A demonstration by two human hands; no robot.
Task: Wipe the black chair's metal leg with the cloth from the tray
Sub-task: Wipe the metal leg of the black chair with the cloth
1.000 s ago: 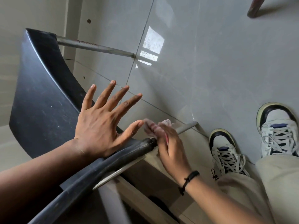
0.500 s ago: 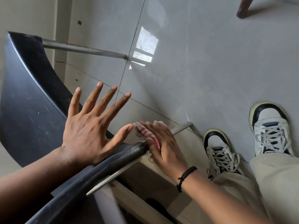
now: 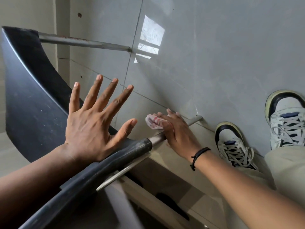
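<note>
The black chair [image 3: 33, 113] is tipped over, its seat facing me at the left. My left hand [image 3: 92, 123] lies flat on the seat's edge with fingers spread, holding nothing. A metal leg [image 3: 194, 120] runs from the black sleeve at the seat's rim out to the right, down to the floor. My right hand [image 3: 177, 133] is wrapped around this leg with a white and red cloth [image 3: 154, 122] pressed against it; the cloth sticks out above my fingers. A second metal leg [image 3: 85, 42] reaches across the upper left.
My two white and black sneakers [image 3: 234, 144] stand on the grey tiled floor [image 3: 214, 63] at the right, close to the leg's foot. A beige step or ledge [image 3: 173, 176] runs under the chair. A bright window reflection lies on the floor at top centre.
My right hand with the cloth has slid along the leg away from the black sleeve toward the foot, baring a short stretch of metal. My left hand stays flat on the seat.
</note>
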